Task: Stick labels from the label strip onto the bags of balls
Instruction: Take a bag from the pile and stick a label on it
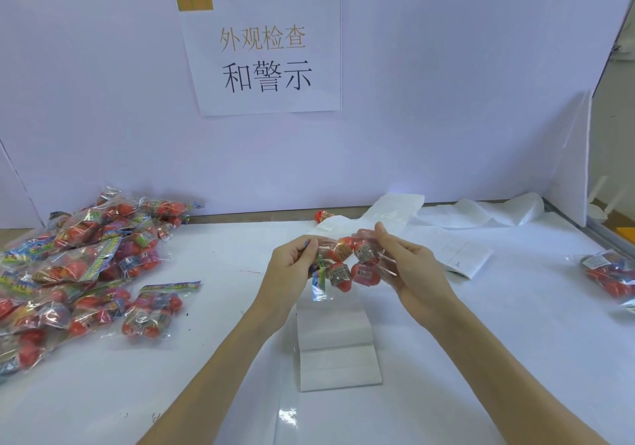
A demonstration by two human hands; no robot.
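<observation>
Both your hands are up over the middle of the white table (446, 358), holding one clear bag of red balls (347, 266) between them, lifted off the surface.

Your left hand (292, 264) pinches the bag's left end; its fingers curl in around the colourful printed header strip (319, 281), which hangs down below the grip.

Your right hand (409, 269) holds the bag's right side, thumb raised on the far edge, fingers wrapped under and behind the clear film.

The balls in the bag each carry a small printed band (print too small to read).

The label strip (338, 351) lies flat on the table directly beneath the bag, running toward you. More white strip (460, 255) trails off far and right, past your right hand, up to a crumpled heap of white paper (494, 211) at the back wall.

A loose red ball (322, 216) sits at the far edge of the table, just beside the strip.

Left: a big pile of bags (75, 266) of the same kind, overlapping, spread from near to far.

Right edge: one bag (610, 272) lying alone, well apart from the pile.

On the back wall, a paper sign (264, 49) with printed Chinese characters, a yellow tape patch at its top left corner.
</observation>
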